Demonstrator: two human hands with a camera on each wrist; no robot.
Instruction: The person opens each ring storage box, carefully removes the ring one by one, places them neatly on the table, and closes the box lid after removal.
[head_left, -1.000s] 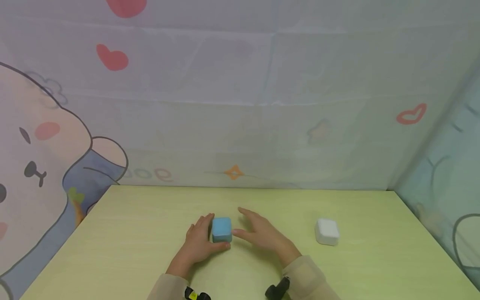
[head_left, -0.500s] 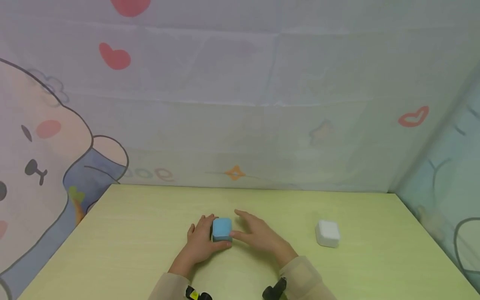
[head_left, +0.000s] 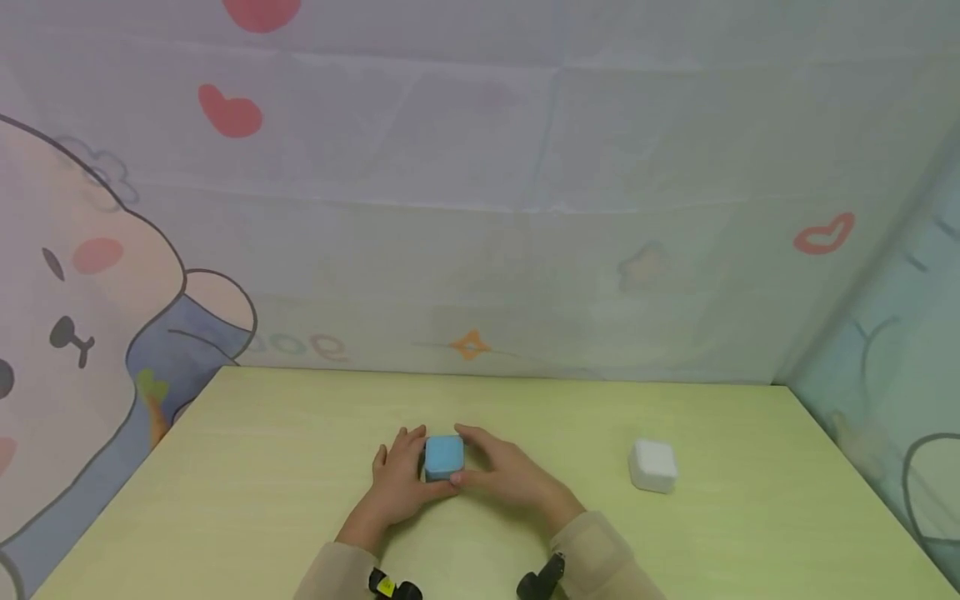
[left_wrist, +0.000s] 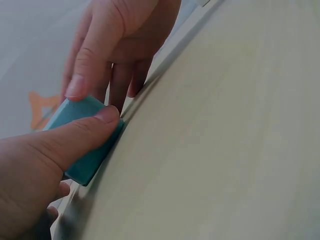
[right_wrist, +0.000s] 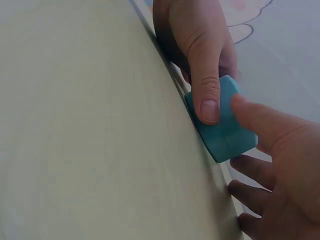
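Note:
A light blue rounded block [head_left: 444,458] rests on the pale yellow-green table between the two hands. My left hand [head_left: 397,483] holds it from the left, its thumb laid along the near face and its fingers at the far left side. From the right, my right hand [head_left: 513,477] grips it too, the thumb at the near right corner and the index finger by the far corner. In the left wrist view, both thumbs touch the blue block [left_wrist: 90,162]. Some fingertips behind the block [right_wrist: 227,142] are hidden in the right wrist view.
A white rounded block [head_left: 653,465] sits on the table to the right of the hands. Behind the table [head_left: 300,400] hangs a printed cloth [head_left: 450,150] with hearts and a cartoon animal. Each sleeve carries a black wrist device.
My right hand has moved left and closed in on the blue block, its thumb and index finger now at the block's right side. The left hand stays nearly still; the block keeps its place.

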